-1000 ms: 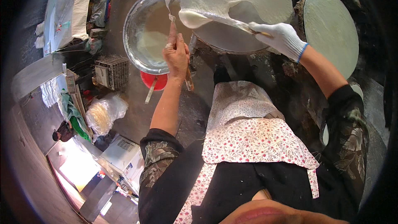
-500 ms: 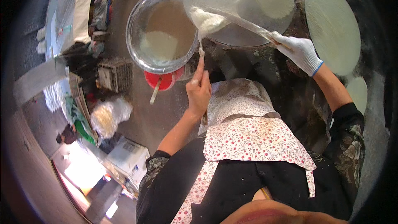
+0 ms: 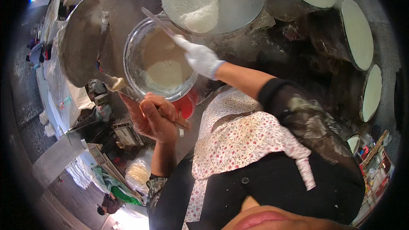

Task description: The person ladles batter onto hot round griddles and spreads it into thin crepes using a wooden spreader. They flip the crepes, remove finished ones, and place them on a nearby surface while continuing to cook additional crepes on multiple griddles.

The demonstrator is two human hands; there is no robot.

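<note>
My left hand [image 3: 153, 117] is closed around the handle of a round, shallow ladle [image 3: 81, 42], raised at the left. Whitish residue clings where the handle meets its neck. In a white knit glove, my right hand [image 3: 199, 57] grips a long flat spatula [image 3: 158, 22], whose blade points up-left across the rim of a clear basin [image 3: 131, 66]. Pale batter [image 3: 164, 74] lies inside the basin. Beyond my right hand is a round griddle [image 3: 249, 20], partly covered by white batter [image 3: 200, 17], with a bare grey patch showing.
More round griddles coated in white stand at the right, including one at the far right [image 3: 358, 34] and a lower one [image 3: 372, 93]. A red bucket [image 3: 185, 106] sits below the basin. At the lower left are a plastic bag [image 3: 138, 172] and a person [image 3: 110, 204].
My left hand has moved left and lifted the ladle away from the griddle. My right hand has swung left with the spatula, from over the griddle to the basin rim.
</note>
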